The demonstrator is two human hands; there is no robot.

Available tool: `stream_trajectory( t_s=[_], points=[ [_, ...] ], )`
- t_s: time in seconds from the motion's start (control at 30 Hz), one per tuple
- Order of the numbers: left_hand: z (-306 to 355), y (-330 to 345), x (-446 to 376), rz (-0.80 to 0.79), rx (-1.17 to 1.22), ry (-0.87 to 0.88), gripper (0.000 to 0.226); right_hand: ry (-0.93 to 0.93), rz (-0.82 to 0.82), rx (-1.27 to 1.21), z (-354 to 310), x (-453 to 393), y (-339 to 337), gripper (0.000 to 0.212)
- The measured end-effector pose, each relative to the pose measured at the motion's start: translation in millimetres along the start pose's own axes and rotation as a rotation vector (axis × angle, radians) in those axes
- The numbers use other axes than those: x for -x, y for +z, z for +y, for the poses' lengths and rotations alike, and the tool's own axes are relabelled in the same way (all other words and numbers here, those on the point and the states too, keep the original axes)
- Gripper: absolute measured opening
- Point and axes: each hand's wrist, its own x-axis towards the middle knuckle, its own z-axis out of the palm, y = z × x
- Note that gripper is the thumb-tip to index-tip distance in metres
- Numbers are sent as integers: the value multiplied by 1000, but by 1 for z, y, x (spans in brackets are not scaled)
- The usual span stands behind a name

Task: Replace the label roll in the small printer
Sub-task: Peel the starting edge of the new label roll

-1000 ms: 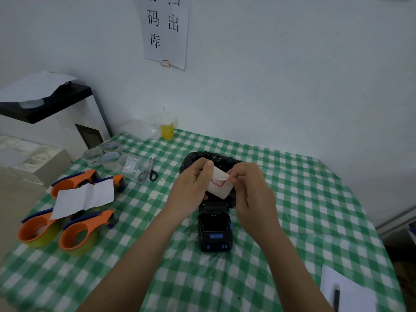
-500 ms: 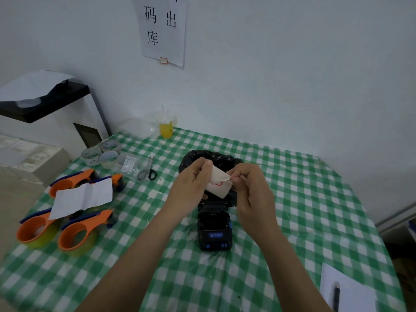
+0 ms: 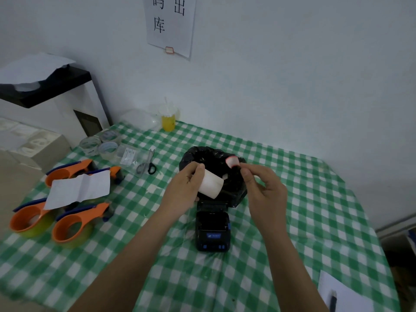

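Note:
My left hand (image 3: pixel 188 183) holds a white label roll (image 3: pixel 211 184) above the table, just behind the small black printer (image 3: pixel 212 230). The printer lies with its lid open and its roll bay showing, blue buttons at its near end. My right hand (image 3: pixel 262 188) pinches a small red-and-white sticker (image 3: pixel 233 161) over the black-lined waste bin (image 3: pixel 202 156), apart from the roll.
Three orange tape dispensers (image 3: pixel 74 224) and a folded white paper (image 3: pixel 78 188) lie at the left. Scissors (image 3: pixel 147 164), clear tape rolls (image 3: pixel 99 144) and a yellow cup (image 3: pixel 168 120) sit farther back. A paper sheet with a pen (image 3: pixel 333 299) is at the near right corner.
The right hand has peeled the red-edged sticker off the roll and moved it right and up over the bin. The left hand still holds the roll.

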Motion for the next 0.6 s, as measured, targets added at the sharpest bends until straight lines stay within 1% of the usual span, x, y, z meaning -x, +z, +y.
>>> stream_trajectory(
  t_s=[0.1, 0.17, 0.23, 0.33, 0.47, 0.6],
  points=[
    [-12, -1, -7, 33, -53, -51, 31, 211, 33, -45, 14, -15, 10, 17],
    [-19, -1, -12, 45, -81, -80, 31, 350, 52, -67, 29, -29, 21, 21],
    [-27, 0, -19, 45, -91, -112, 31, 444, 35, -51, 48, -45, 34, 23],
    [-39, 1, -31, 40, -110, -159, 30, 527, -16, -9, 80, -66, 53, 16],
    [-55, 2, -48, 25, -107, -207, 28, 637, -99, 32, 126, -83, 79, 19],
    [-69, 4, -64, 44, -120, -241, 26, 719, -174, 45, 162, -92, 101, 14]
  ],
)
